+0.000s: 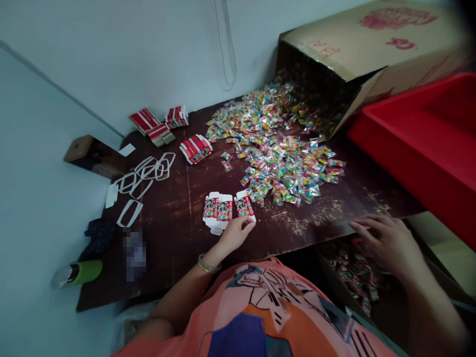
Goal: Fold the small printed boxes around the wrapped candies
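Observation:
My left hand [237,234], with a bangle at the wrist, is closed at the lower end of a small printed candy box [244,205]; the fingertips partly hide its lower edge. Just left of it lie more flat candy boxes [224,208] with white flaps showing. My right hand [390,242] hovers by the table's front edge, fingers apart, and I see nothing in it. Below that hand, an open carton holds several colourful printed pieces [353,277], dim and partly hidden. Clear packets of colourful candy [290,166] are heaped beyond my hands on the dark table [174,208].
A large cardboard carton [334,47] lies open on its side at the back right, beside a red plastic bin [412,148]. Stacks of red-and-white boxes [196,148] sit farther back. White bands [143,173], a brown box [97,156] and a green bottle [80,273] line the left.

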`<act>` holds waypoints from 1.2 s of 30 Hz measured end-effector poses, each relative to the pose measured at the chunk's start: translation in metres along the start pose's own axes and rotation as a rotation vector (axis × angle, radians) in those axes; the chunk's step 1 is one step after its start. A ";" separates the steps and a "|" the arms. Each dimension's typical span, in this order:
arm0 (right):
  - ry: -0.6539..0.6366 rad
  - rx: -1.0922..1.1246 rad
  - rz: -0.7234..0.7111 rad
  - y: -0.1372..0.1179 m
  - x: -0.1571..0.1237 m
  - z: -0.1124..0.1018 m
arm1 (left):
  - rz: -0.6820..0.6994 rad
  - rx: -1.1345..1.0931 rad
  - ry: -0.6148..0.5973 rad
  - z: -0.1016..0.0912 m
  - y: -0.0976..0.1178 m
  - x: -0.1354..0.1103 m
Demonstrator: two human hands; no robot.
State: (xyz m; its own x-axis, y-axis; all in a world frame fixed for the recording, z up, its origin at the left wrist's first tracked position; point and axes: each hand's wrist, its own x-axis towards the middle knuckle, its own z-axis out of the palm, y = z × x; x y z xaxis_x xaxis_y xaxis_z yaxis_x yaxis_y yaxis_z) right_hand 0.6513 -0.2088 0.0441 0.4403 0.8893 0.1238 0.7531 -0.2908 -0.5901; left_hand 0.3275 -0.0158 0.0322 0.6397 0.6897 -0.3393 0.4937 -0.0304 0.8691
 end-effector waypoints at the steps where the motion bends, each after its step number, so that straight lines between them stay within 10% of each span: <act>1: -0.008 -0.025 -0.057 -0.005 0.002 0.008 | -0.069 -0.029 -0.030 -0.006 -0.006 -0.001; 8: -0.375 0.048 -0.499 -0.144 0.035 0.166 | -0.267 -0.079 -0.026 -0.031 -0.033 -0.015; 12: -0.370 -0.198 -0.536 -0.169 0.053 0.203 | -0.365 -0.156 -0.052 -0.036 -0.041 -0.034; 22: -0.433 -0.161 -0.667 -0.139 -0.001 0.171 | -0.482 -1.110 -0.255 -0.010 -0.041 -0.030; 31: -0.428 0.040 -0.753 -0.085 -0.039 0.136 | -0.399 -0.816 -0.404 -0.026 -0.033 -0.030; 36: -0.202 0.292 -0.636 -0.094 -0.027 0.115 | -0.464 -0.725 -0.574 -0.014 -0.017 -0.040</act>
State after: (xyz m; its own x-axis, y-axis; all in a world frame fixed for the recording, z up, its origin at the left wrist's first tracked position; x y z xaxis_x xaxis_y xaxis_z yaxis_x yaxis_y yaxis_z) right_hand 0.5122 -0.1651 0.0046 -0.1591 0.9109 0.3808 0.6598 0.3850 -0.6453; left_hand 0.2848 -0.0328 0.0360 0.7554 0.0680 -0.6517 0.4114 0.7248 0.5526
